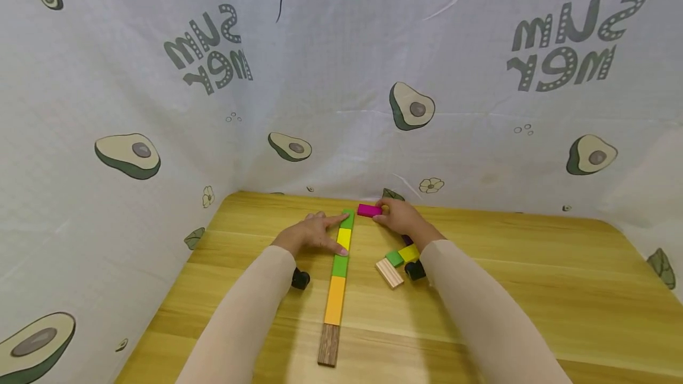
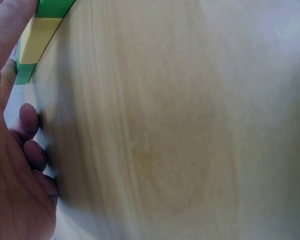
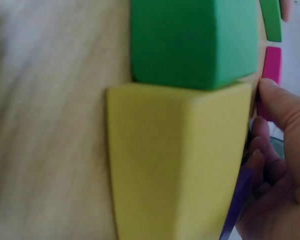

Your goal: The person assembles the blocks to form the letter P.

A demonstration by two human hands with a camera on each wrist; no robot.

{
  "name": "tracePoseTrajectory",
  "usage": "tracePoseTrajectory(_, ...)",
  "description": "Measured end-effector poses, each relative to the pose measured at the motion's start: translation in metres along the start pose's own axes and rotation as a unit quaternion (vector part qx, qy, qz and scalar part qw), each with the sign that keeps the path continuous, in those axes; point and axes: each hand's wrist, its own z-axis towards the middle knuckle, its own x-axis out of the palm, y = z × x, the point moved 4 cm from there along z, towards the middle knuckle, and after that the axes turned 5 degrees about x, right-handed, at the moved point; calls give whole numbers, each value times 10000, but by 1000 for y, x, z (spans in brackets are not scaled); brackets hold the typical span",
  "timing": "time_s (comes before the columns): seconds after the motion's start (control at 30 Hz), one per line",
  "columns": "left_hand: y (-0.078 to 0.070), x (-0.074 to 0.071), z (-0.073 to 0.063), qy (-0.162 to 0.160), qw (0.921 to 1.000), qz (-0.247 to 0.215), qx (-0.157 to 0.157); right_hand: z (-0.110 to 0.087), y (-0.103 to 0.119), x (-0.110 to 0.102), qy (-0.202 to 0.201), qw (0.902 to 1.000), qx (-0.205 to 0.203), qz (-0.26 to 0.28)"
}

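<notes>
A row of blocks runs away across the table: a dark wood-grain block (image 1: 328,345), an orange block (image 1: 334,301), a near green block (image 1: 340,265), a yellow block (image 1: 344,238) and a far green block (image 1: 348,219). My left hand (image 1: 313,233) lies along the row's left side. Its index finger reaches the far green block, and its thumb touches the row near the yellow block's near end. To the right of the row's far end, my right hand (image 1: 401,216) pinches a magenta block (image 1: 368,210) between thumb and fingers. That block lies crosswise, a small gap from the row.
By my right forearm lie a striped pale wood block (image 1: 389,273), a loose green block (image 1: 395,258), a loose yellow block (image 1: 409,253) and a purple block (image 3: 236,205), partly hidden. A printed cloth (image 1: 341,105) stands along the table's back and left edges.
</notes>
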Motion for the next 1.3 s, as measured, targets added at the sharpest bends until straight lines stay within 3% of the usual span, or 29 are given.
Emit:
tracePoseTrajectory(0.37,0,-1,0,2,10000,-22,-4,8,-2,7,14,9987,299,-411)
tracePoseTrajectory(0.7,0,-1,1,-22,10000,6,-51,7,0,5,3,9985,310,-455)
tracePoseTrajectory(0.83,1,0,1,8,10000,-34,-46,7,-1,5,141,9991,355,-175)
tracePoseTrajectory(0.93,1,-1,1,26,10000,-47,-7,6,-5,3,244,9978,385,482)
tracePoseTrajectory(1.1,0,-1,2,30,10000,-31,42,-1,-15,-4,654,9824,326,1720)
tracePoseTrajectory(1.2,1,-1,1,27,10000,-22,70,-8,-22,-13,907,9804,240,1733)
tracePoseTrajectory(1.3,1,0,1,3,10000,-47,78,-18,-31,-24,892,9866,35,1367)
